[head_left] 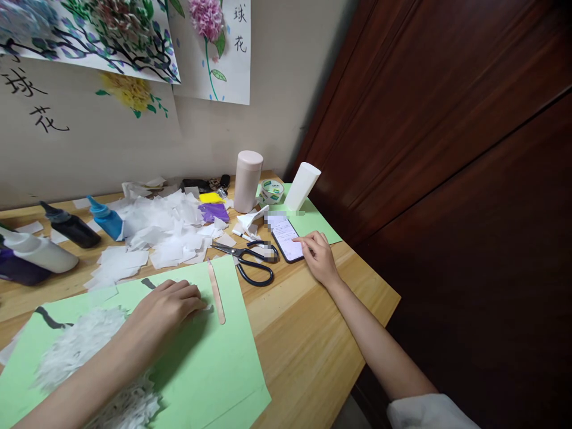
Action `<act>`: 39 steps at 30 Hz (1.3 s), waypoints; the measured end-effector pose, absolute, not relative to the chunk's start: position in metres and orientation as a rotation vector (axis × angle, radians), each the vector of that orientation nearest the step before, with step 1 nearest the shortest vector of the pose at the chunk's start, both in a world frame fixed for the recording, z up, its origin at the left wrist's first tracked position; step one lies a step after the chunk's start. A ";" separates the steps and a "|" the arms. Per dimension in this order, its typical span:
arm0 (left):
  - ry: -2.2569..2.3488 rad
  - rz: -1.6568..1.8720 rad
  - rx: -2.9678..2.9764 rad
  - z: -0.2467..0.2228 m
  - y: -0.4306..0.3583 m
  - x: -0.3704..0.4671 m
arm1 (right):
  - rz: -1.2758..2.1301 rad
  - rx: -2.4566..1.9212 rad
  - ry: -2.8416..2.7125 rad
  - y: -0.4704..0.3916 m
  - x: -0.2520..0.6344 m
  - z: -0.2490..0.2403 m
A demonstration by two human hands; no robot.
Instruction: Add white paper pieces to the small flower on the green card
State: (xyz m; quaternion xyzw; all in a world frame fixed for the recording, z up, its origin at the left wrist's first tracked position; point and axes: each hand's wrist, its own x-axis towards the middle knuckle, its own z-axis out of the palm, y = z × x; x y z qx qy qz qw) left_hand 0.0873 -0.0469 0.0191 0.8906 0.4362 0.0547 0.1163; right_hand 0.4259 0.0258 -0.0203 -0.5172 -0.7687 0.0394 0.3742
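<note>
Desk (304,333), scissors (240,252) beside phone (284,236) touched by open right hand (319,258), left hand's (173,305) grip unclear

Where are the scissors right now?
In the head view, the scissors lie just below and left of the picture's centre, between the phone at right and the wooden stick on the green sheet at left.

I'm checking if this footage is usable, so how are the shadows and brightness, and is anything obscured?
Head view: a soft shadow lies beside the left arm on the green sheet; head view: the phone screen is bright, with pixelated blocks over its top edge and part of the scissors; head view: the dark wood panel falls nearly black toward the right.
</note>
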 end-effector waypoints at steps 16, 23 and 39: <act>1.276 0.117 2.623 0.017 -0.047 0.087 | -0.005 -1.180 -2.016 0.023 0.435 -0.019; 1.279 0.125 2.616 0.016 -0.047 0.087 | 0.014 -1.132 -2.094 0.024 0.435 -0.020; 1.272 0.141 2.637 0.012 -0.047 0.086 | -0.055 -1.268 -2.051 0.025 0.432 -0.021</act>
